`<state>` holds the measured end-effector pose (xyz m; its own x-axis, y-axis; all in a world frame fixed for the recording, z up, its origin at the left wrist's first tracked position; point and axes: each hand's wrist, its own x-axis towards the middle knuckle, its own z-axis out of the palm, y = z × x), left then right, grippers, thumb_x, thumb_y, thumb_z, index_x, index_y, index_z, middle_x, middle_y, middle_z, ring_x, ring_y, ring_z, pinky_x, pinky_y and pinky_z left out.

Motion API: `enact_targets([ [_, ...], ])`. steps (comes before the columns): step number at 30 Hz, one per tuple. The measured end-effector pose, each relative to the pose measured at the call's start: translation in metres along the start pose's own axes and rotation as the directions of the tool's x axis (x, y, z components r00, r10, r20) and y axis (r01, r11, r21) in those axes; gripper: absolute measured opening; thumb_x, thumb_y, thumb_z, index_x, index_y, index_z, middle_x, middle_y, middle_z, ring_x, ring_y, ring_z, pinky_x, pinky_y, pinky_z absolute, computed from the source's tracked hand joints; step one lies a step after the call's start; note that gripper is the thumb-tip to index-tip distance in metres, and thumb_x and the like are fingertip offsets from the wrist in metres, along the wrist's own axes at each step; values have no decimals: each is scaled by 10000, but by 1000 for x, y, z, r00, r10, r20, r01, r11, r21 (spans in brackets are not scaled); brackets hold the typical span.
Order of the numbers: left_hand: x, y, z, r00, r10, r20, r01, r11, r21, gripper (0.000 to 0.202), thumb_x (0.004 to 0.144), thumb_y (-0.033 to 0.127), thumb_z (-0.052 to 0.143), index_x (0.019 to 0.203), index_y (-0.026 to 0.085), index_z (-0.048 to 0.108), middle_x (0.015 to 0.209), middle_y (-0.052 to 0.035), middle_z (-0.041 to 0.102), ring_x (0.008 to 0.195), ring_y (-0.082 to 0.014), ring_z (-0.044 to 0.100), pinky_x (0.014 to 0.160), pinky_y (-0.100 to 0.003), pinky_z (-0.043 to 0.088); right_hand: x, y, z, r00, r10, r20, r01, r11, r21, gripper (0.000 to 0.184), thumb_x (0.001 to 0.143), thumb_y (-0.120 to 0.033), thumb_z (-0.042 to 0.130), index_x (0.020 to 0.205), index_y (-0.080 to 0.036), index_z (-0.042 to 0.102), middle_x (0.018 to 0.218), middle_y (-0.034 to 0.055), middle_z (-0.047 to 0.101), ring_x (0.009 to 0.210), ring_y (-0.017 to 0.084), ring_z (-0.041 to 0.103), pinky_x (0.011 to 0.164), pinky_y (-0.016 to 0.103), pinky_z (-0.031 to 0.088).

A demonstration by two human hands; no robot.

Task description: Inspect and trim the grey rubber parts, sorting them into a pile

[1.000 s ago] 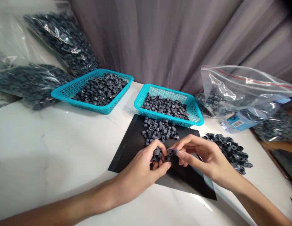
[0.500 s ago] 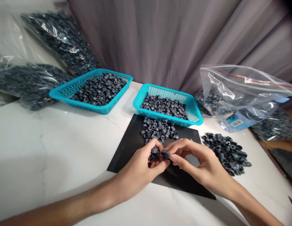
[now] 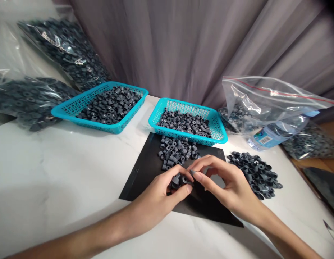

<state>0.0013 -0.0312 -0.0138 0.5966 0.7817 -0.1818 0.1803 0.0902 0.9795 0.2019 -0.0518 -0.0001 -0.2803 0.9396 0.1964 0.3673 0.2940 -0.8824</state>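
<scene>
My left hand (image 3: pixel 164 194) is cupped around several small grey plastic rings (image 3: pixel 176 180), its thumb and fingertips curled over them. Close beside it, my right hand (image 3: pixel 223 181) pinches one grey ring (image 3: pixel 192 172) between thumb and forefinger; most of that piece is covered by the fingers. Both hands hover over a black mat (image 3: pixel 140 172). On the mat's far part lies a loose heap of the same rings (image 3: pixel 177 149). Another pile of rings (image 3: pixel 257 174) sits on the white table to the right of my right hand.
Two blue plastic baskets, the left one (image 3: pixel 102 128) and the right one (image 3: pixel 188 137), hold more rings. Filled clear bags (image 3: pixel 61 50) stand at the left. A zip bag (image 3: pixel 264 93) and a water bottle (image 3: pixel 277 133) lie at the right. A grey curtain (image 3: pixel 167 46) hangs behind.
The ring between both hands' fingertips is now in my right fingers, slightly apart from the left thumb. The view has shifted slightly, moving the scene left.
</scene>
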Motion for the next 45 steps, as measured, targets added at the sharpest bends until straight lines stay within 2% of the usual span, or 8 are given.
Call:
enact_targets([
  [4,0,1,-4,995,-93,22,92,995,41,231,936,444,562,1070,269,629,780,48,546,703,-125,471,639,-254,372,1,0,-5,999,3,-43,-1,1000,27,106,968,-306,601,1006,-222,653,1020,56,694,879,178,657,729,290,554],
  [11,-1,12,-6,979,-184,92,193,976,-104,224,931,401,571,1084,238,558,736,55,492,697,-115,437,650,-252,347,1,0,-10,998,-9,-60,8,1000,-20,94,959,-292,615,1016,-228,651,1051,55,689,928,186,658,745,287,554],
  [18,2,5,-7,991,-108,84,114,991,-67,234,948,421,550,1105,248,558,748,60,468,656,-109,390,611,-273,304,-1,-6,-11,999,42,3,-42,998,-48,112,951,-317,631,1025,-234,619,937,9,650,766,125,609,688,245,514],
  [23,1,9,-8,988,-112,107,130,975,-179,236,948,347,564,1149,223,564,785,51,507,659,-99,398,624,-274,296,-1,-9,-11,992,77,100,-69,995,-77,111,946,-311,641,1036,-246,628,825,-24,627,719,112,566,641,221,467],
  [28,1,11,-8,974,-198,112,223,927,-303,243,949,278,536,1177,206,580,757,50,493,679,-99,388,681,-294,279,1,-4,-9,994,63,95,-53,994,-99,77,956,-298,621,1001,-235,621,836,-15,626,737,119,567,645,224,461],
  [32,2,6,-7,967,-231,111,255,899,-357,277,941,305,548,1197,202,569,765,37,507,709,-113,402,716,-306,284,1,-1,-8,995,36,91,-26,994,-105,69,952,-277,625,1006,-233,621,844,-12,620,740,122,563,666,235,467],
  [39,4,4,-9,977,-146,158,202,878,-434,190,954,239,535,1135,214,586,944,4,533,746,-104,396,722,-282,308,2,-3,-15,999,-35,25,38,989,-144,59,959,-256,616,971,-233,669,879,5,639,777,128,594,656,235,477],
  [45,3,3,-9,977,-110,183,181,884,-431,160,959,233,530,1108,224,588,946,10,526,746,-102,389,717,-280,303,0,-7,-16,994,-82,66,92,984,-152,75,963,-218,606,988,-224,676,882,8,638,766,124,595,664,240,482],
])
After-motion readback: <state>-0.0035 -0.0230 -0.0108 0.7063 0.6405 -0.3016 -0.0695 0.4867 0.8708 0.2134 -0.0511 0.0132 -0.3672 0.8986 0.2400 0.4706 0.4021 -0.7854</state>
